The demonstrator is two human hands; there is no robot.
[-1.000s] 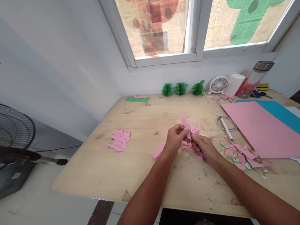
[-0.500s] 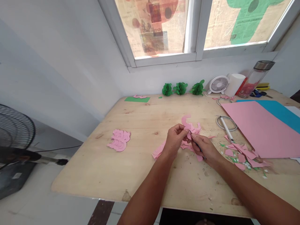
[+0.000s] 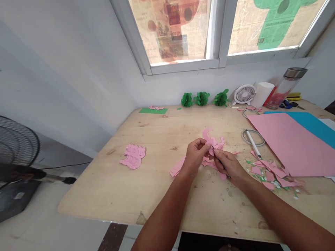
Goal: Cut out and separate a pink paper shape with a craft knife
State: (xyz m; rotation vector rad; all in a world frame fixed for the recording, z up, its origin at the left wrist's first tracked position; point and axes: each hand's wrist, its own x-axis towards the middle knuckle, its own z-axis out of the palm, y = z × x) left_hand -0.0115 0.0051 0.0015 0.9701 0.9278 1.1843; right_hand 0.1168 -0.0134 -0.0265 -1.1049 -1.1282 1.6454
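Between the thumb and fingers of my left hand (image 3: 195,153) is a pink paper cutout (image 3: 210,150), held just above the table. My right hand (image 3: 229,163) grips a slim dark tool (image 3: 221,164), its tip touching or close to the cutout beside my left thumb. The tool's exact kind is mostly hidden by my fingers. Curved pink paper pieces (image 3: 207,134) lie behind and beneath both hands. A strip-like stack of pink paper (image 3: 177,168) rests beside my left wrist.
Layered pink cutouts (image 3: 133,156) lie to the left on the wooden table (image 3: 110,195). Pink and green scraps (image 3: 272,174), a white pen (image 3: 253,143) and a large pink sheet (image 3: 295,146) are at right. Green paper ornaments (image 3: 202,99), a small fan (image 3: 244,94) and a bottle (image 3: 285,89) stand along the wall.
Both hands hold almost the same position and grip; the cutout between them has shifted only very slightly. Everything else on the table stays put.
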